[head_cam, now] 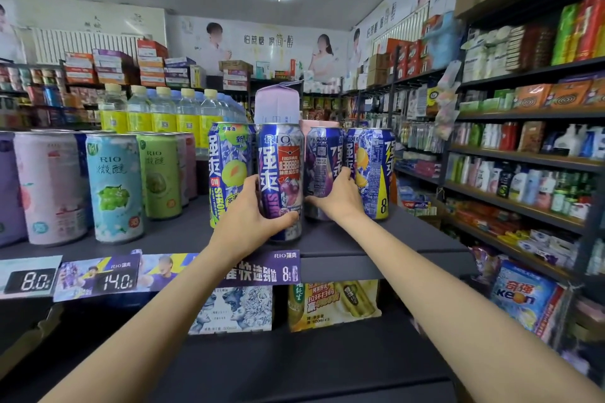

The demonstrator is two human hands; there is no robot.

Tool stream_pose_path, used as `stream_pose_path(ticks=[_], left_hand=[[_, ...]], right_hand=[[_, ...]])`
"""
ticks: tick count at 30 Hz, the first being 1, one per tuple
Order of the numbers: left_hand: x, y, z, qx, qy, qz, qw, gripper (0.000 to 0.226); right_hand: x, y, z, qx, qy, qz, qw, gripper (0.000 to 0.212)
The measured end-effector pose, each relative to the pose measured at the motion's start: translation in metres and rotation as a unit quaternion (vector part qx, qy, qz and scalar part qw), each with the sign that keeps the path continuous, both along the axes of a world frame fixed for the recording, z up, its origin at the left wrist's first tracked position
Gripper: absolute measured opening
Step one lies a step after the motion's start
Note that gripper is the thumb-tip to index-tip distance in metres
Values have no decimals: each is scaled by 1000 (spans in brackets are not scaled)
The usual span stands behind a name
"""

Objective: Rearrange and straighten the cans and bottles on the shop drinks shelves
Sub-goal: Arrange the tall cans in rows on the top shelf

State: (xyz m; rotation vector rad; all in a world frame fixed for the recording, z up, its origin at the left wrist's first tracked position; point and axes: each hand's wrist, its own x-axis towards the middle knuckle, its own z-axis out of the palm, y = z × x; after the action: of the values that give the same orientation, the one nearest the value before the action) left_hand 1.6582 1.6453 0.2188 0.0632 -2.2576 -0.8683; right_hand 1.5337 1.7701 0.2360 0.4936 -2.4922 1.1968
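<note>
- Left hand (252, 209), fingers (284, 217) curled round the lower half of a purple grape can (281, 173), upright near the front edge of the dark shelf (360, 239).
- Right hand (337, 198), fingers wrapped round a second purple can (322, 157), just beside the first, barcode side facing out.
- Green-fruit can (227, 170) touching on the left; lemon can (373, 170) close on the right.
- Further left, pastel cans (114, 186) in a row.

purple can (281, 180) upright, shelf front | second purple can (322, 170) upright, behind-right
</note>
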Motion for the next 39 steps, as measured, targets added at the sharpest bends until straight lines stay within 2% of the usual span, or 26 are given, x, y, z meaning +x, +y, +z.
stream_pose_path(ticks=[4, 10, 15, 21, 23, 24, 26, 28, 31, 33, 36, 39], left_hand=[[1, 0, -1, 4, -3, 2, 1000, 69], [4, 1, 0, -6, -10, 1, 1000, 71], [5, 2, 1, -11, -10, -8, 1000, 69], [10, 0, 5, -13, -22, -17, 1000, 69], [10, 0, 5, -17, -22, -12, 1000, 69], [10, 0, 4, -22, -20, -6, 1000, 68], [11, 0, 3, -41, -8, 16, 999, 68], [11, -1, 1, -57, 5, 41, 998, 70], [11, -6, -2, -63, 14, 74, 995, 71], [12, -8, -3, -65, 13, 87, 994, 72], [14, -10, -3, -59, 14, 78, 995, 71], [13, -12, -3, -55, 13, 68, 996, 69]], right_hand=[[18, 15, 2, 5, -5, 31, 999, 81], [45, 49, 4, 13, 0, 24, 1000, 81], [51, 84, 4, 10, -5, -37, 999, 79], [51, 101, 5, 21, -3, -89, 996, 90], [57, 99, 6, -6, 44, -100, 994, 101], [63, 97, 7, -32, 96, -110, 989, 102], [77, 88, 10, -74, 226, -102, 966, 89], [84, 71, 14, -53, 276, -58, 958, 73], [72, 38, 14, -10, 214, 13, 977, 72], [59, 21, 10, -19, 158, 51, 986, 75], [34, 5, 3, -28, 73, 70, 994, 76], [6, -6, 6, 33, 22, 56, 998, 74]])
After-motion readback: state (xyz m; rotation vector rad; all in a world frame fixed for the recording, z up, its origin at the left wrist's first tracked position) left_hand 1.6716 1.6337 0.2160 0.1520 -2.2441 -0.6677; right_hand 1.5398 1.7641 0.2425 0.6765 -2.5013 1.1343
